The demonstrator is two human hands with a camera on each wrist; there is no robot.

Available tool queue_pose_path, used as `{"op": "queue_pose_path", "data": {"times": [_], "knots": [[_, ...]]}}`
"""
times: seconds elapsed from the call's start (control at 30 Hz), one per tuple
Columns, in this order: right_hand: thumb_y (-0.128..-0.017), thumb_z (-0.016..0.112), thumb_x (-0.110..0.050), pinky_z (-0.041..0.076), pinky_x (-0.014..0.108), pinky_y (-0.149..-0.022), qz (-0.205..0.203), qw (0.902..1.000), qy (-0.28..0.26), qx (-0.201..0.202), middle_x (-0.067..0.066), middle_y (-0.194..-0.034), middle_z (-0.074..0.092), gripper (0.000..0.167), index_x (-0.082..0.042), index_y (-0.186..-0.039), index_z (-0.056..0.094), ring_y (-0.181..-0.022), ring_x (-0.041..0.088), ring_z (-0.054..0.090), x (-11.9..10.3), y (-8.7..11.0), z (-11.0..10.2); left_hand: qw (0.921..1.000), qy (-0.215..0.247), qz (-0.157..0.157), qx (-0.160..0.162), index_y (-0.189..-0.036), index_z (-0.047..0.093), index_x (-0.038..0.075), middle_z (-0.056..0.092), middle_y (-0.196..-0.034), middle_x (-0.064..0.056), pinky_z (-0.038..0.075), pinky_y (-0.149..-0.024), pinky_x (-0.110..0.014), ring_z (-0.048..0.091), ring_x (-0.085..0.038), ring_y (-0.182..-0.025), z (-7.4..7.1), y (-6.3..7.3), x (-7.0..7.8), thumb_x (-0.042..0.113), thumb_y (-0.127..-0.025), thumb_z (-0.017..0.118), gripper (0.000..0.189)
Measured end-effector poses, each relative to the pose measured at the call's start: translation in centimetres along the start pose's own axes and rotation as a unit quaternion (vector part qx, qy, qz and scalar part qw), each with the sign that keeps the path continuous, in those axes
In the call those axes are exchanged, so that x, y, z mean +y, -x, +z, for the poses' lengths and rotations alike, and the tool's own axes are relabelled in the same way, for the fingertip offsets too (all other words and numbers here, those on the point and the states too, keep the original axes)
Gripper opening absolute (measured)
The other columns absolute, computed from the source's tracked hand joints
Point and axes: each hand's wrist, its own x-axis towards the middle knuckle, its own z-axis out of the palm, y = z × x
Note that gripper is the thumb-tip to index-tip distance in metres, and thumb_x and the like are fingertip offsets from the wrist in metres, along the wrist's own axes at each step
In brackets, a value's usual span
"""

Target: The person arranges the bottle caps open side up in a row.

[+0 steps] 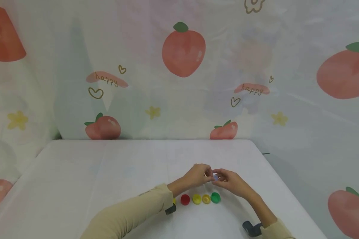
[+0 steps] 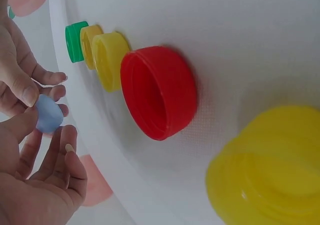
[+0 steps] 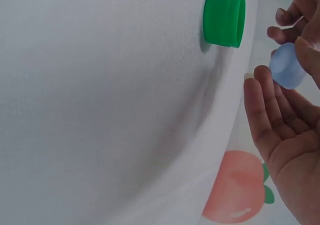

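Observation:
A small pale blue bottle cap [image 2: 49,114] is held up between both hands above the white table. My left hand [image 1: 198,175] pinches it from the left, the thumb lying on its face in the left wrist view. From the other side my right hand [image 1: 234,183] grips the same cap with thumb and fingertips, its other fingers spread in the right wrist view. On the near side of the hands stands a row of caps: a green cap [image 1: 215,198], an amber cap [image 1: 206,199], a yellow cap [image 1: 196,199] and a red cap [image 1: 185,199].
Another yellow cap [image 2: 270,165] stands at the row's left end, mostly behind the left sleeve [image 1: 131,212] in the head view. A white cloth covers the table [image 1: 77,179]. Behind it hangs a peach-printed curtain [image 1: 143,39]. Dark devices [image 1: 252,229] sit at both wrists.

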Motion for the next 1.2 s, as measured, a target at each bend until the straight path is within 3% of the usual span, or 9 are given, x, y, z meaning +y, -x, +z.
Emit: {"op": "queue_pose_path", "data": {"times": [0.17, 0.43, 0.63, 0.93, 1.2], "knots": [[-0.089, 0.065, -0.029, 0.051, 0.026, -0.076, 0.006, 0.9998, -0.007, -0.018, 0.009, -0.108, 0.064, 0.044, 0.002, -0.119, 0.058, -0.092, 0.020, 0.062, 0.2, 0.4, -0.2, 0.9999, 0.009, 0.008, -0.003, -0.095, 0.063, 0.010, 0.062, -0.085, 0.008, 0.045, -0.065, -0.014, 0.055, -0.001, -0.074, 0.5, -0.1, 0.1, 0.013, -0.084, 0.072, 0.014], [-0.086, 0.070, -0.022, 0.050, 0.027, -0.076, -0.006, 0.9997, 0.000, -0.024, 0.006, -0.104, 0.063, 0.037, 0.000, -0.114, 0.059, -0.091, 0.022, 0.060, 0.3, 1.3, -0.7, 0.9996, 0.016, 0.014, -0.020, -0.104, 0.062, 0.010, 0.065, -0.092, 0.005, 0.046, -0.067, -0.014, 0.058, -0.001, -0.077, 1.3, 0.1, 0.3, 0.013, -0.085, 0.071, 0.021], [-0.085, 0.071, -0.021, 0.050, 0.026, -0.073, 0.003, 0.9991, 0.019, -0.038, 0.003, -0.101, 0.061, 0.037, 0.000, -0.112, 0.058, -0.087, 0.020, 0.058, 0.3, 1.9, -1.2, 0.9977, -0.003, 0.041, -0.054, -0.111, 0.063, 0.010, 0.067, -0.102, 0.004, 0.045, -0.074, -0.013, 0.060, 0.000, -0.087, 1.5, 0.2, 0.3, 0.012, -0.090, 0.065, 0.021], [-0.083, 0.071, -0.012, 0.050, 0.029, -0.073, 0.031, 0.9964, 0.031, -0.072, 0.004, -0.102, 0.060, 0.034, 0.001, -0.111, 0.057, -0.089, 0.022, 0.057, 0.3, 2.8, -1.4, 0.9912, -0.048, 0.051, -0.112, -0.119, 0.060, 0.015, 0.065, -0.112, 0.008, 0.042, -0.088, -0.017, 0.055, -0.003, -0.107, 1.6, 0.7, 0.6, 0.011, -0.097, 0.051, 0.024], [-0.080, 0.070, -0.003, 0.048, 0.031, -0.071, 0.065, 0.9917, 0.031, -0.107, 0.003, -0.098, 0.057, 0.033, -0.001, -0.110, 0.055, -0.087, 0.022, 0.052, 0.4, 3.3, -1.2, 0.9880, -0.050, 0.042, -0.139, -0.121, 0.059, 0.014, 0.065, -0.113, 0.006, 0.044, -0.081, -0.015, 0.058, -0.001, -0.100, 2.0, 0.8, 0.8, 0.013, -0.095, 0.056, 0.026]]}}
